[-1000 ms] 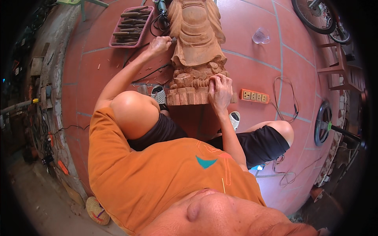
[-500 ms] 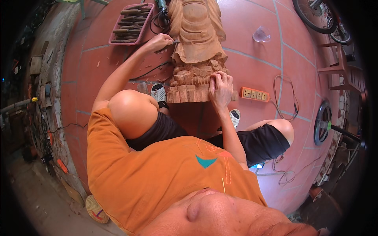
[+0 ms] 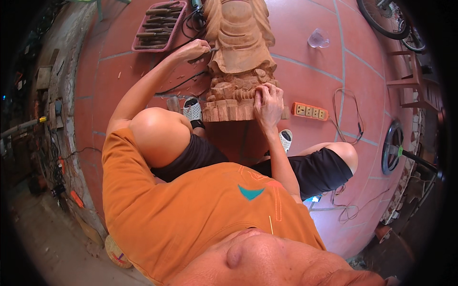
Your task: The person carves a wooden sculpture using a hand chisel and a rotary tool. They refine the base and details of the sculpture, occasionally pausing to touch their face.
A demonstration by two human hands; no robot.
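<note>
A carved wooden statue (image 3: pixel 237 59) with draped folds lies on the floor in front of me, its rough base (image 3: pixel 229 112) toward me. On its left side, my left hand (image 3: pixel 194 51) is closed around a carving chisel; the short metal blade (image 3: pixel 213 49) meets the edge of the robe. Most of the handle is hidden by the fingers. My right hand (image 3: pixel 268 102) grips the right side of the base, fingers bent over the carved detail there. Whether it also holds something small cannot be seen.
A pink basket (image 3: pixel 168 46) of several carving tools stands at the far left, beside a dark cable (image 3: pixel 188 28). To the right are a clear plastic cup (image 3: pixel 317 39) and an orange power strip (image 3: pixel 309 111) with its cord. Wood chips (image 3: pixel 180 76) lie left of the statue.
The whole view has shifted slightly. My left hand stays with the chisel at the robe's edge, and my right hand keeps its place on the base.
</note>
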